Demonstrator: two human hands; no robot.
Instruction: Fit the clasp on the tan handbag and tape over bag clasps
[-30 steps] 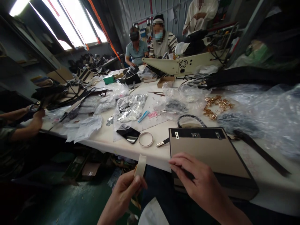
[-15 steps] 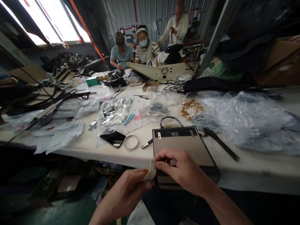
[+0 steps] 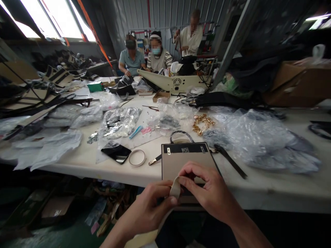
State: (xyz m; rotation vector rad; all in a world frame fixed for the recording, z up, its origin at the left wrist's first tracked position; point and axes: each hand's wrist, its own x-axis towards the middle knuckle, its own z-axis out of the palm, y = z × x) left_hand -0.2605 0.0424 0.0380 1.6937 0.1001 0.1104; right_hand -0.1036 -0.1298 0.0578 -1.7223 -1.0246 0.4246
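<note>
Beige, that strip [image 3: 176, 187], and it's pinched from both sides: the left hand [image 3: 148, 212] clamps it under the thumb, and the right hand [image 3: 209, 193] nips its top end with closed fingertips. Just beyond the grip lies the tan bag [image 3: 181, 160], its near edge under the knuckles. I'd judge the strip is being worked between the two pinches, and any next move calls for firm holds on both ends. The strip's lower run hides behind the left palm, and the forearms are cut off.

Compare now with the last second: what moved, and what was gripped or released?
The left hand carried the beige strip rightward to the near edge of the bag; the right hand lifted off the bag and pinched the strip too. Nothing was let go. The bag, phone and tape ring lie as before on the table.
</note>
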